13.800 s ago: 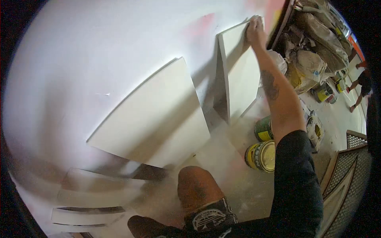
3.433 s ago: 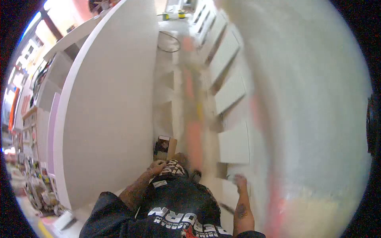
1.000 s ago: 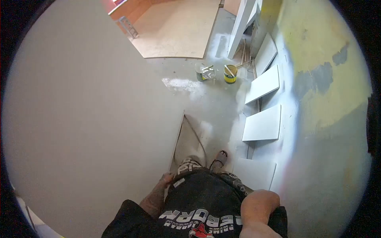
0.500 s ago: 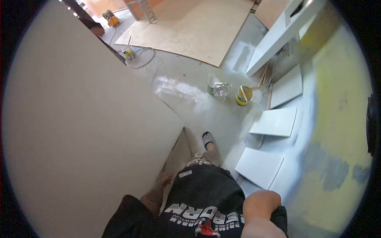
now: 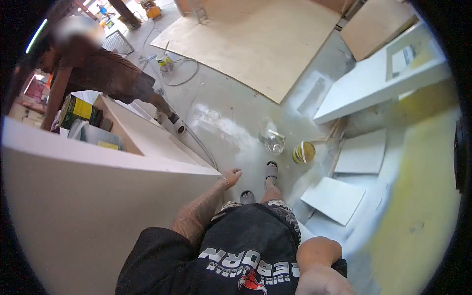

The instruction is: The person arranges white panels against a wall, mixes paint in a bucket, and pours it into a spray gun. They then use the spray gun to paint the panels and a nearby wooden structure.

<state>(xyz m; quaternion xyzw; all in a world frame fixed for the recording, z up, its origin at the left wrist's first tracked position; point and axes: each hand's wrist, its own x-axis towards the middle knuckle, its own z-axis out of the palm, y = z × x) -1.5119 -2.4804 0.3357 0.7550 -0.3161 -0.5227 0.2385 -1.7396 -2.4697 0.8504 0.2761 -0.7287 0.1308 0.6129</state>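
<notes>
Left hand (image 5: 231, 176), grip loosely curled and empty, hangs beside the upright white cabinet's (image 5: 98, 206) corner.

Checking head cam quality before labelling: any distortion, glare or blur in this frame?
Head view: strong fisheye bend with black corners, so the big white cabinet panel edge curves; bright glare on the wet grey concrete floor; the bystander's face is blurred out; the left hand at the panel corner and the yellow paint can look sharp; the right hand is out of frame.
</notes>
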